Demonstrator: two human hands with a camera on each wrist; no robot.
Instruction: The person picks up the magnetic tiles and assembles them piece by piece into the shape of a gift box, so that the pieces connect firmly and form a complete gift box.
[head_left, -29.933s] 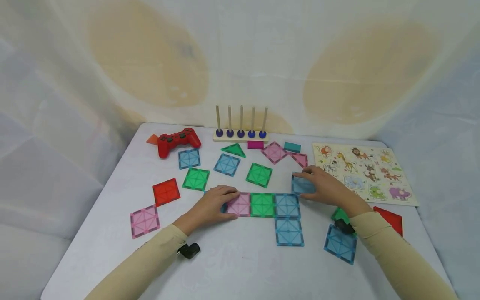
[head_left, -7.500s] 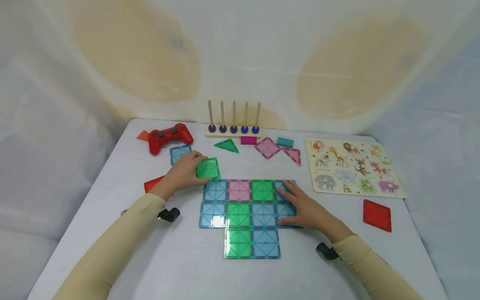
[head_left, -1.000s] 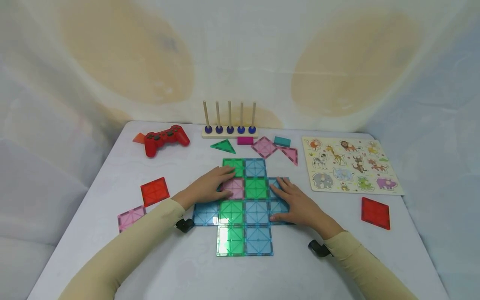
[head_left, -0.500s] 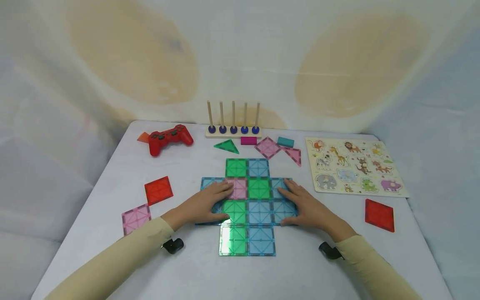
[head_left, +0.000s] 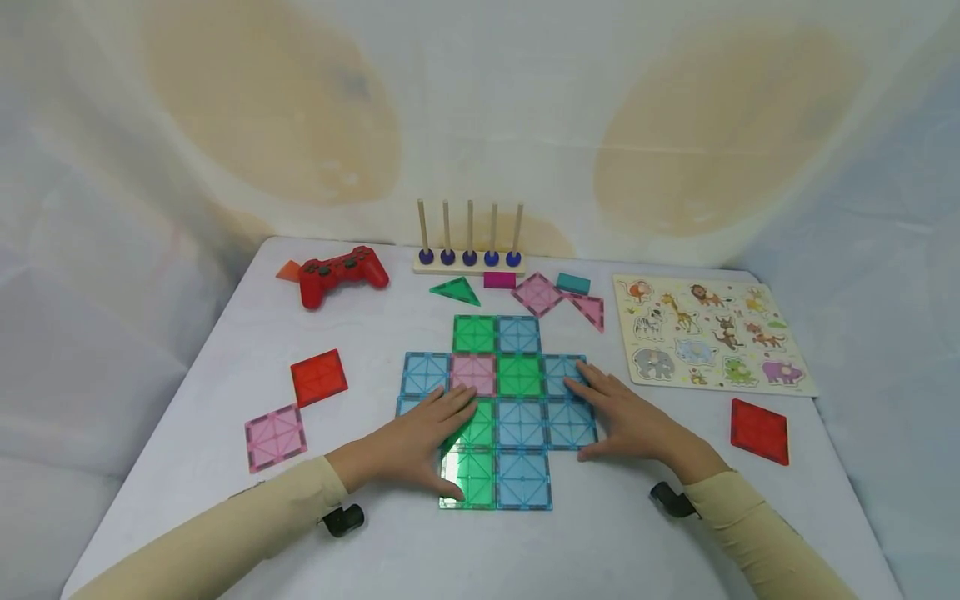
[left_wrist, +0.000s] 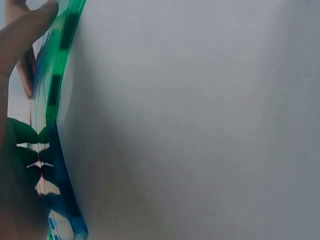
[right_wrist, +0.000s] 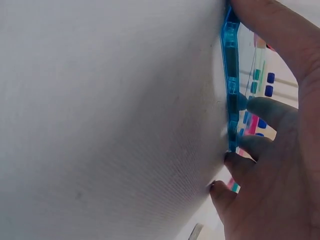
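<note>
A flat cross-shaped mat of square magnetic tiles (head_left: 520, 423) in blue, green and pink lies at the table's middle. My left hand (head_left: 420, 433) rests flat on its near-left part, fingers reaching the green tile (head_left: 480, 429) and thumb at the near green tile (head_left: 468, 479). It hides most of the blue tile beneath it. My right hand (head_left: 626, 421) lies flat on the right-hand blue tiles (head_left: 570, 423). The left wrist view shows a green tile edge (left_wrist: 62, 60) beside my thumb. The right wrist view shows a blue tile edge (right_wrist: 231, 75) under my fingers.
Loose tiles lie around: red (head_left: 318, 377) and pink (head_left: 275, 436) at left, red (head_left: 759, 430) at right, a green triangle (head_left: 454, 291) and pink pieces (head_left: 537, 294) behind. A red game controller (head_left: 341, 273), a peg rack (head_left: 468, 260) and an animal puzzle board (head_left: 708, 343) stand further back.
My left hand has slid from the pink tile back toward me onto the mat's near-left tiles. The right hand has barely shifted. The mat has grown by several tiles since the oldest frame.
</note>
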